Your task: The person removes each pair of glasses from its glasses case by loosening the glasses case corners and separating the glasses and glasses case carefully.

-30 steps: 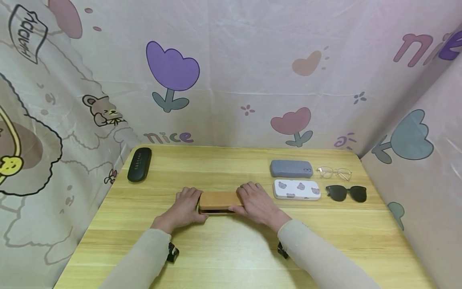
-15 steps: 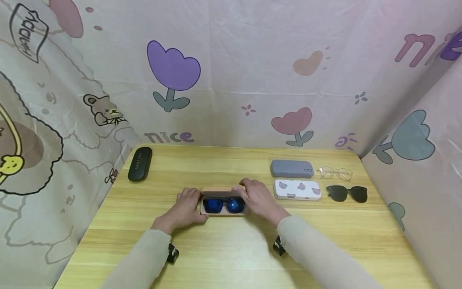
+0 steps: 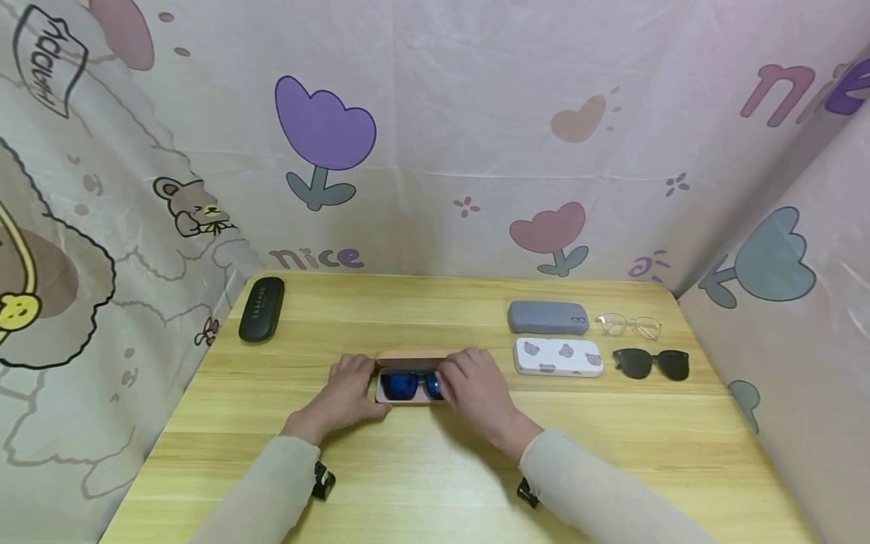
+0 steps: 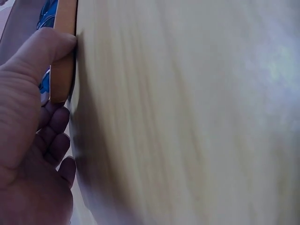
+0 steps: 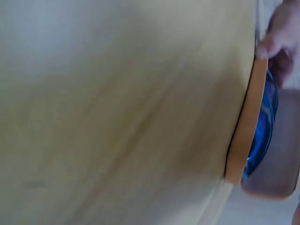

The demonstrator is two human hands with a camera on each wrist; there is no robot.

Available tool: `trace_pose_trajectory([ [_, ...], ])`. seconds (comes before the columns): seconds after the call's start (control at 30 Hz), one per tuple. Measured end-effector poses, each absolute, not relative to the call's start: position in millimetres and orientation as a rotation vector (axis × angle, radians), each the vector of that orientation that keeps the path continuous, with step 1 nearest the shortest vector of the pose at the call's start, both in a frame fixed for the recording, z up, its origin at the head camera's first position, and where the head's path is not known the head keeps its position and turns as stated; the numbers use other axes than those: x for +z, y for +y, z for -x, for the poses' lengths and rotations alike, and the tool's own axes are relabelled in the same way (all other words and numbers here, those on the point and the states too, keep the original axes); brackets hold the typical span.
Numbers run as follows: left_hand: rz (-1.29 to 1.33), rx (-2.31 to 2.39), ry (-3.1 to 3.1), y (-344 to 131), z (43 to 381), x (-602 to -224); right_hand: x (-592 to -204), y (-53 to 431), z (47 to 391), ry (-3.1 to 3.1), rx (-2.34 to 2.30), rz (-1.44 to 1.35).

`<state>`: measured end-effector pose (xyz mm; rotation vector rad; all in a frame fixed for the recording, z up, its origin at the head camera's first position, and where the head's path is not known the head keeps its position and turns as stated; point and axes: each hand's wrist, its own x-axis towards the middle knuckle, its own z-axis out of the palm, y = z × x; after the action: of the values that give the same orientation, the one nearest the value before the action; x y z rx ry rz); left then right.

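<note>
I have the left hand (image 3: 348, 397) gripping the 9 o'clock end of the tan eyeglass case (image 5: 246, 131), its cream sleeve (image 3: 268, 483) slanting in from between 7 and 8 o'clock. That hand sits back-up; from the left wrist I see the thumb pressed on the case's near wall while the other fingers bend around the end. The case rests near the middle of my desk (image 3: 421, 461), long side running from 9 to 3 o'clock, its lid (image 3: 411, 353) tipped back toward 12. Inside lie blue-lensed sunglasses (image 3: 401, 386).

The right hand (image 3: 479, 393) reaches over from 4 o'clock, also back-up, knuckles raised, fingers bent down across the 3 o'clock lens and hiding part of it along with that end of the case. I cannot tell whether its fingertips are pinching the sunglasses or only touching them; the right wrist view doesn't settle it for me.

Out at 10 o'clock from the tan case, well apart, lies a black glasses case (image 3: 261, 310). Toward 2 o'clock I have a blue-grey glasses case (image 3: 540, 317), with thin-framed eyeglasses (image 3: 615, 324) just beside it at 3. At its 6 o'clock side lies a white bear-print case (image 3: 567, 357), with dark-lensed sunglasses (image 3: 635, 364) at 3 o'clock from that.
</note>
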<state>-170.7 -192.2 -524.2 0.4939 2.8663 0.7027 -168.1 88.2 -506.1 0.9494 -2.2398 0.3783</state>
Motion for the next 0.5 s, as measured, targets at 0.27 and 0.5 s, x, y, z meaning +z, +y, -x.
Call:
trace_pose_trajectory([
  [0.27, -0.507, 0.662, 2.901, -190.2, 169.9, -523.6, -512.9, 68.1, 159.0, -2.357, 0.058, -0.944],
  [0.5, -0.516, 0.637, 2.9, -189.2, 169.9, -520.8, -511.5, 56.7, 157.8, -2.469, -0.06, -0.902],
])
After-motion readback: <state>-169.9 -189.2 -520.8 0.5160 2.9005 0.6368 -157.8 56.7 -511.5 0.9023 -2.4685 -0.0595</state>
